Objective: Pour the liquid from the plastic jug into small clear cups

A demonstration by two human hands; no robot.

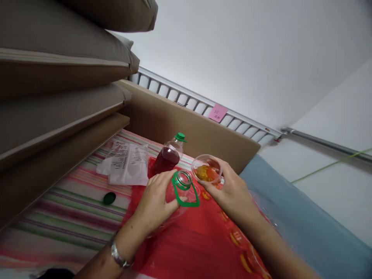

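My left hand [158, 193] is closed around a clear plastic bottle [183, 179] near its neck. The bottle's mouth is uncapped, and a green carry ring [190, 204] hangs from the neck. Just to the right, my right hand [232, 186] grips a clear plastic cup [207, 169], tilted toward the bottle mouth, with yellow-orange contents inside. The cup's rim is close to the bottle mouth; whether they touch I cannot tell. Behind stands a second bottle [168, 157] with a green cap and dark red liquid. A loose dark green cap [109, 198] lies at the left.
A red plastic sheet [192, 240] covers part of the striped cloth [75, 201]. White printed plastic bags [129, 162] lie at the left. Stacked folded cushions [58, 100] rise on the left. A brown board [186, 128] and a white railing with a pink note [217, 112] stand behind.
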